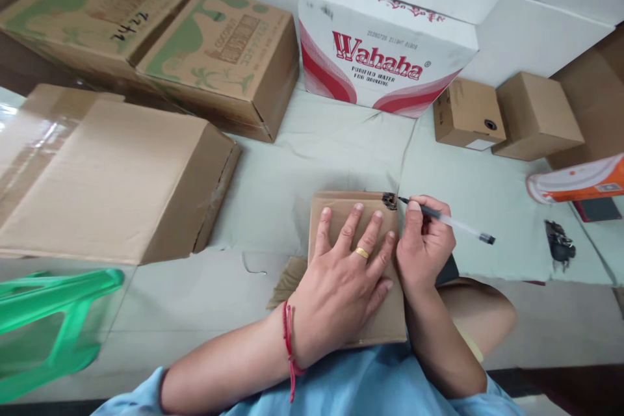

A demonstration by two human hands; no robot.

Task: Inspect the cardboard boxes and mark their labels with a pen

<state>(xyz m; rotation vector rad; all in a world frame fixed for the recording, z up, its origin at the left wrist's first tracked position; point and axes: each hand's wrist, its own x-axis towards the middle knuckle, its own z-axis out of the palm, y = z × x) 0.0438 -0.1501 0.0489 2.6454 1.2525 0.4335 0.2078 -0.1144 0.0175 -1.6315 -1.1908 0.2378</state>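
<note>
A small brown cardboard box (358, 203) stands in front of my body, its near end against my blue shirt. My left hand (348, 260) lies flat on its top with the fingers spread; a gold ring and a red string bracelet show on it. In my right hand (426, 244), beside the box's right edge, a pen (461, 226) with a dark grip and clear barrel is pinched between thumb and fingers. The pen's tip points at a black inked patch (389, 201) on the far right corner of the box; I cannot tell whether it touches.
Large cartons (112, 169) stand at the left, with green-printed coconut cartons (219, 45) behind. A white and red Wahaba-style water carton (380, 52) is at the back. Small boxes (470, 114), an orange-white package (580, 179) and keys (559, 242) lie right. A green plastic stool (63, 312) is lower left.
</note>
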